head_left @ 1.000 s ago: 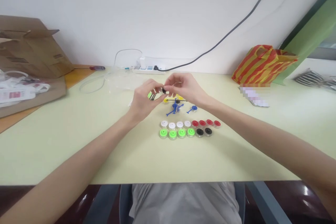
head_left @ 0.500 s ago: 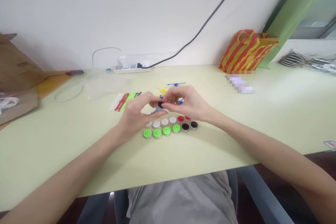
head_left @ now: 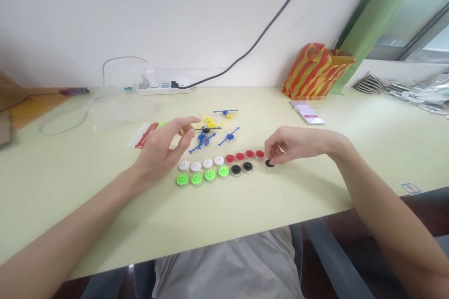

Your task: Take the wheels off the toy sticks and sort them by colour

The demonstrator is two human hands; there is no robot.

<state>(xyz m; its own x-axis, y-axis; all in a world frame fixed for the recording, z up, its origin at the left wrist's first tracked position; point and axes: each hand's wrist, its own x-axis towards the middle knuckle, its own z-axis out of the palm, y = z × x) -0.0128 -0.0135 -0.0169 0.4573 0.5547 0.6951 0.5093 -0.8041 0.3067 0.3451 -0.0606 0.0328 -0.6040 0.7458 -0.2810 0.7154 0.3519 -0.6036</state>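
My right hand pinches a black disc with a clear base at the right end of two rows of similar discs. The back row has white discs and red discs; the front row has green discs and two black discs. Over the table to the left, my left hand is open, thumb and fingers apart, holding nothing. Beyond it lie blue arrow spinners, a black arrow spinner and yellow pieces.
Red and white strips lie left of my left hand. Against the wall are a power strip with a black cable and a striped bag. A phone lies in front of the bag. Clear plastic lies at the left.
My hands have parted. The right one has carried the black disc rightward and down to the end of the rows. My left hand has let go and moved left, and the view has turned slightly right.
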